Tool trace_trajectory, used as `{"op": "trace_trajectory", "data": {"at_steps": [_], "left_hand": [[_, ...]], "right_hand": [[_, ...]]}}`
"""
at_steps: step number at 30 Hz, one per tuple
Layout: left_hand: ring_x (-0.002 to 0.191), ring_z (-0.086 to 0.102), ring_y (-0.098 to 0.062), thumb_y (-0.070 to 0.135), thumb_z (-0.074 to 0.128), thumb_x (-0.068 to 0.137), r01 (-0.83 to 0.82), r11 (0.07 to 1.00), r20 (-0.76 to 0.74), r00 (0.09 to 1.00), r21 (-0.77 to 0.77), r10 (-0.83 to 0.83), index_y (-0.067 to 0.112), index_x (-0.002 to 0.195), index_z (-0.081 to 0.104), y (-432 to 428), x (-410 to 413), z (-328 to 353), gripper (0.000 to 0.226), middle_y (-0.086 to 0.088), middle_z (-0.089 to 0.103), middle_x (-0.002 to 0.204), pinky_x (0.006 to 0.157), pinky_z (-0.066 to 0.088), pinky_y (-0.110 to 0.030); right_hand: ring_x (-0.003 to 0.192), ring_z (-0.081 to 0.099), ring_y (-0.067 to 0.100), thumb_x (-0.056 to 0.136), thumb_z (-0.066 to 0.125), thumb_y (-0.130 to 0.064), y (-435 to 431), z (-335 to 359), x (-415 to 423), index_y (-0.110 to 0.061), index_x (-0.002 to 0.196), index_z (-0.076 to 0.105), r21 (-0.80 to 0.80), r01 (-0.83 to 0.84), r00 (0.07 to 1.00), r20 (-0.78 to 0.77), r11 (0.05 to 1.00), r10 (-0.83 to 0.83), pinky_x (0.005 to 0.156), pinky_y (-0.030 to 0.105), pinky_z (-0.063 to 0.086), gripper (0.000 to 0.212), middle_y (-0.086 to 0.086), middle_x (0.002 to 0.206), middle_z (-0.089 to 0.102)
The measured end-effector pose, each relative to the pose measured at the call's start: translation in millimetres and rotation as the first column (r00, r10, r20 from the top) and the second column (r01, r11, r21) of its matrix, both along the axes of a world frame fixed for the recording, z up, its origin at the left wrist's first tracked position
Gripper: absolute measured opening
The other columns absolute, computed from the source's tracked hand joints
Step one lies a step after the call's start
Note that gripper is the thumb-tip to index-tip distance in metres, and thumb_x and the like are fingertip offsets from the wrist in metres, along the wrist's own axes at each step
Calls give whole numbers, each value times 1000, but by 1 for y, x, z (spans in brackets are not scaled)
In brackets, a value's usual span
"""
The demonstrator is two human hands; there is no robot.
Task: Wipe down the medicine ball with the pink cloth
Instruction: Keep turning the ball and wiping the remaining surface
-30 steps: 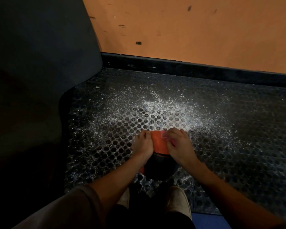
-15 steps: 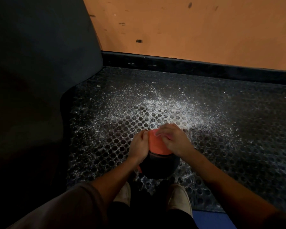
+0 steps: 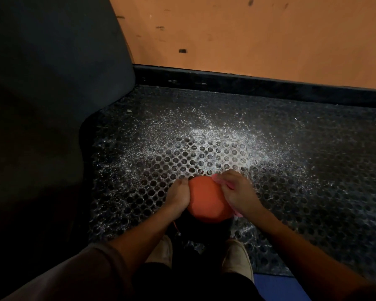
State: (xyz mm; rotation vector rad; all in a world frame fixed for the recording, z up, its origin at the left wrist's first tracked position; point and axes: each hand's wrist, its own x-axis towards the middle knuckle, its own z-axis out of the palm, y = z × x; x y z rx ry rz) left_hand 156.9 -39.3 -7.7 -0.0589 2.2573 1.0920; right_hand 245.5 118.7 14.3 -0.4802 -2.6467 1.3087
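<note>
An orange and black medicine ball (image 3: pixel 206 200) sits on the perforated rubber mat just ahead of my feet, its orange panel turned up. My left hand (image 3: pixel 178 196) rests against the ball's left side, fingers laid over it. My right hand (image 3: pixel 237 192) presses the pink cloth (image 3: pixel 220 179) against the ball's right side; only pink edges of the cloth show, above my fingers and below my wrist. The ball's dark lower part is in shadow.
The black perforated mat (image 3: pixel 291 181) is dusted with white powder ahead of the ball. A big dark padded object (image 3: pixel 52 83) fills the left. An orange wall (image 3: pixel 248 35) with a black baseboard closes the far side. My two shoes (image 3: pixel 237 261) stand right behind the ball.
The ball has turned, so more of the orange panel faces up. My right hand with the cloth slid from the top down onto the ball's right side.
</note>
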Motion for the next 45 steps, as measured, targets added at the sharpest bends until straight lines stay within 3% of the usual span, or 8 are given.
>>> {"op": "trace_trajectory", "data": {"at_steps": [12,18,23,30,36,40,42,45], "left_hand": [[108,53,-23,31,29,104,135,989,-97,987,61,-128,5,119,57,-6,15,9,41,-13,57,128,91,36,-29],[115,54,-28,28,34,104,135,989,-160,979,61,-124,5,116,60,-6,23,7,36,-16,59,125,98,38,-35],[115,54,-28,29,34,104,140,989,-67,988,46,-137,4,120,60,2,9,17,40,-14,59,128,90,36,-29],[109,59,-32,21,34,99,143,990,37,989,-19,-142,2,108,66,25,-22,-3,38,-21,63,120,91,46,-35],[90,64,-28,16,30,98,-336,929,463,856,156,232,2,102,66,29,-58,-18,39,-18,68,107,73,55,-34],[106,56,-24,28,29,103,-327,927,184,938,183,294,10,107,64,26,-52,-18,40,-12,61,118,96,44,-37],[120,48,-17,28,32,105,-52,960,-169,980,275,102,16,130,57,24,-45,-15,37,-5,53,134,104,36,-32],[129,41,-9,36,33,103,462,861,-534,793,213,-293,26,138,49,29,-44,-14,40,4,48,142,111,32,-42]], "right_hand": [[94,61,16,91,58,-14,0,1,-16,-18,96,75,-15,72,963,262,997,-66,82,25,44,18,1,103,68],[94,61,10,85,55,-11,-11,9,-25,-20,92,76,128,-263,961,117,956,249,93,26,41,24,-9,99,67],[95,61,14,94,57,-15,11,-5,-15,-16,99,76,-126,114,936,346,986,-64,78,21,42,19,3,103,71],[57,63,20,93,58,-10,-5,44,-27,-21,96,73,-207,-32,988,141,978,62,51,29,51,18,-4,70,68],[97,46,16,87,49,-24,-13,33,-23,-18,107,70,410,-283,944,-42,867,328,81,25,42,29,-7,108,58],[111,47,21,96,37,-39,-1,16,-34,-27,124,61,479,-217,974,44,851,224,91,38,42,39,-6,126,54],[119,42,20,100,33,-42,10,10,-52,-36,128,57,400,-144,981,176,905,79,97,43,39,37,-9,130,51],[118,45,23,99,36,-44,33,-1,-74,-37,118,61,274,-19,956,285,962,-63,101,49,36,32,-8,124,55]]}}
